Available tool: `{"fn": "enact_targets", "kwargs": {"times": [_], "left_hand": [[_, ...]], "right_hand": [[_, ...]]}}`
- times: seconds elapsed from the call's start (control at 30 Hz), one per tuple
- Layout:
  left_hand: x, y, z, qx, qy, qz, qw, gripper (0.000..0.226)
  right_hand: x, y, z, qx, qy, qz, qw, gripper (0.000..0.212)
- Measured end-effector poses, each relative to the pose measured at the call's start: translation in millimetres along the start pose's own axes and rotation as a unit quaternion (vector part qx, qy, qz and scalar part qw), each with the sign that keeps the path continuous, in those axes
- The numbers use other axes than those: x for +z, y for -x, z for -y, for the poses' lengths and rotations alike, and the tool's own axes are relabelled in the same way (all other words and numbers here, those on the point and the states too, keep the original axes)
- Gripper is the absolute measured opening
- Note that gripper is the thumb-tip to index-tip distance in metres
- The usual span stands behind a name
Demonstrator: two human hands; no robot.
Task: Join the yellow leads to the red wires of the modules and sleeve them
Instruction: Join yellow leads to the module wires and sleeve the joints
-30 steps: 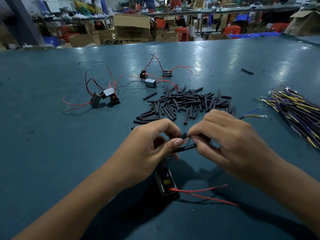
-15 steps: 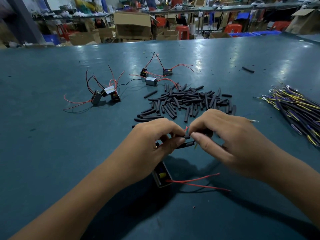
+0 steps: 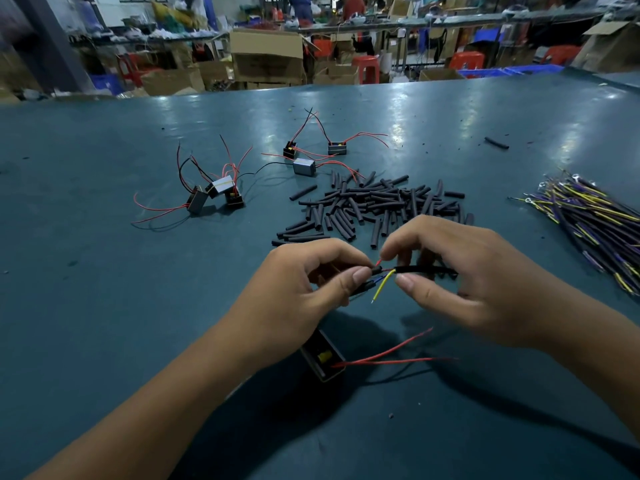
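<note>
— What are the hands doing?
— I'm seeing the left hand (image 3: pixel 294 282) pinching a red wire (image 3: pixel 378 262), the right hand (image 3: pixel 460 271) pinching the black sleeve (image 3: pixel 422 270); the yellow lead (image 3: pixel 382 287) is dangling between them.
— The module (image 3: pixel 323 356)?
— Lying at six o'clock.

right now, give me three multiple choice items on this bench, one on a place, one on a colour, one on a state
1. Where does the bundle of yellow and purple leads lie?
A. right edge of the table
B. left edge
C. under the left forearm

2. What colour is the bare-tipped lead hanging between the hands?
A. green
B. white
C. yellow

3. What is the right hand doing?
A. lying flat
B. pinching a black sleeve
C. holding a module

Key: 1 A, the bundle of leads lies at the right of the table. 2 C, the yellow lead hangs down. 3 B, the right hand pinches the black sleeve; the left hand pinches the other end.
</note>
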State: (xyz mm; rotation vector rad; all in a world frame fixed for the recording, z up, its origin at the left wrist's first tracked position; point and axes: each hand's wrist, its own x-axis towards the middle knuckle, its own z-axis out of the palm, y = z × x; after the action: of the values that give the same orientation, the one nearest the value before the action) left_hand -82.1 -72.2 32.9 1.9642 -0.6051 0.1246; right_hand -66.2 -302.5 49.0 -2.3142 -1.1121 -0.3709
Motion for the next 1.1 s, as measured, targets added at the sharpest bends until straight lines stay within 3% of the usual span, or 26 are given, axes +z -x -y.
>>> {"fn": "enact_targets", "kwargs": {"times": [0.13, 0.4, 0.7, 0.77, 0.83, 0.9, 1.0, 1.1], "left_hand": [[-10, -1, 4, -0.031, 0.030, 0.058, 0.997, 0.022], [-3, 1, 0, 0.004, -0.028, 0.014, 0.999, 0.017], [4, 2, -1, 0.099, -0.220, -0.010, 0.971, 0.020], [4, 2, 0, 0.075, -0.181, -0.031, 0.980, 0.025], [2, 0, 2, 0.024, -0.122, -0.063, 0.990, 0.020], [-2, -3, 5, -0.039, -0.024, -0.077, 0.996, 0.015], [-6, -5, 4, -0.082, 0.127, -0.087, 0.985, 0.013], [-4, -5, 1, -0.091, 0.185, -0.107, 0.973, 0.022]], "right_hand": [[-5, -2, -7, -0.020, 0.031, 0.001, 0.999, 0.013], [0, -2, -4, -0.039, 0.048, -0.024, 0.998, 0.014], [10, -1, -1, -0.039, 0.066, -0.054, 0.996, 0.015], [14, -2, 1, -0.033, 0.088, -0.107, 0.990, 0.016], [14, -4, 7, -0.023, 0.135, -0.209, 0.968, 0.019], [11, -5, 12, -0.022, 0.149, -0.276, 0.949, 0.017], [14, -5, 21, -0.012, 0.083, -0.252, 0.964, 0.013], [28, -5, 32, 0.009, 0.033, -0.194, 0.980, 0.018]]}}
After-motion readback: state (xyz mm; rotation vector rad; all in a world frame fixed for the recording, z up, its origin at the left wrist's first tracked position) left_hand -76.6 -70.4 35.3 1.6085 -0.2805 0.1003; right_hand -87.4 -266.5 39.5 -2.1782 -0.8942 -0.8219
